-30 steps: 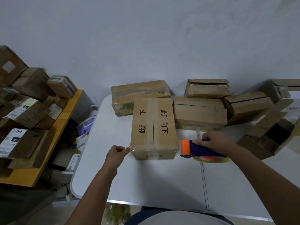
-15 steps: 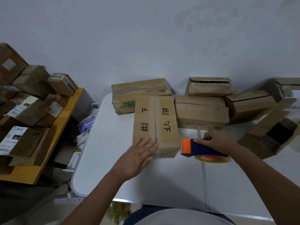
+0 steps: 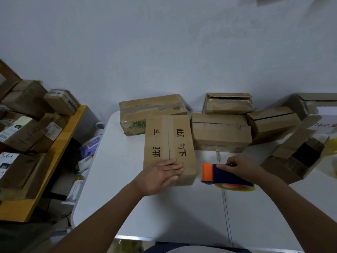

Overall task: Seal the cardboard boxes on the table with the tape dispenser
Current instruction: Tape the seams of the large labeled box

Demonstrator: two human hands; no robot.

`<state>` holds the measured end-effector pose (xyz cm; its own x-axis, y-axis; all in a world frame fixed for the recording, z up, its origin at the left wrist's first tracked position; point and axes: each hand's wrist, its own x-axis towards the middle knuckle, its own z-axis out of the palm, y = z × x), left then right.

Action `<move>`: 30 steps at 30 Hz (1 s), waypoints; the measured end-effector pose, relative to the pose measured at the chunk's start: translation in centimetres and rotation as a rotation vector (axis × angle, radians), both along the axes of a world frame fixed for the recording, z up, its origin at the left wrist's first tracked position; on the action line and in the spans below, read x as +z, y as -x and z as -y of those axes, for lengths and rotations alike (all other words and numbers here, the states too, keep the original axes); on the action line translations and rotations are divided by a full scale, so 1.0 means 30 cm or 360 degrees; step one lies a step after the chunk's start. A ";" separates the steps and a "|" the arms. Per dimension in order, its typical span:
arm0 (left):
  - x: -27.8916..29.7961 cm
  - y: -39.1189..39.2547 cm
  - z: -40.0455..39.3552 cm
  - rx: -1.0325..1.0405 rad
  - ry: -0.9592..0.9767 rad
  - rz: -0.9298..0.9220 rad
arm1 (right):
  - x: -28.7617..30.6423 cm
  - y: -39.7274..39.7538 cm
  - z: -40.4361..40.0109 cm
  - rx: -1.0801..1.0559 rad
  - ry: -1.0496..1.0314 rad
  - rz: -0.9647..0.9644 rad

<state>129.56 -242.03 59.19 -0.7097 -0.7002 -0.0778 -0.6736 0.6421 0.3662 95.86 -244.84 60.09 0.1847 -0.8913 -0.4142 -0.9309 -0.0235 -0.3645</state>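
While the left hand (image 3: 160, 177) presses flat, fingers straight, on the near end of the lettered cardboard box (image 3: 168, 148) to steady it, the right hand's (image 3: 242, 168) grip wraps the tape dispenser (image 3: 225, 177) resting on the counter (image 3: 182, 212) just right of that box.

I am working in what is looking like a parcel packing or mailroom corner: worn cardboard boxes (image 3: 220, 131) are crowding the back of my white bench (image 3: 178, 216) against a plain pale wall (image 3: 164, 52). To my left, a wooden shelf (image 3: 60, 154) is carrying more parcels (image 3: 21, 132), several wearing printed shipping labels, and loose packets are lying on the floor between it and the bench. An orange and blue tape dispenser (image 3: 226, 177) is sitting among the boxes.
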 end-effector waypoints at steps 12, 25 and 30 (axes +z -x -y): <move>-0.117 0.213 0.111 0.0099 0.0108 0.0437 | -0.009 0.006 -0.018 -0.0056 -0.0094 0.0034; -0.140 0.211 0.115 0.0087 0.0221 0.0415 | -0.002 0.167 -0.050 -0.0070 -0.0071 0.0004; -0.115 0.213 0.105 0.0090 0.0221 0.0408 | -0.015 0.151 -0.030 -0.0061 -0.0171 0.0019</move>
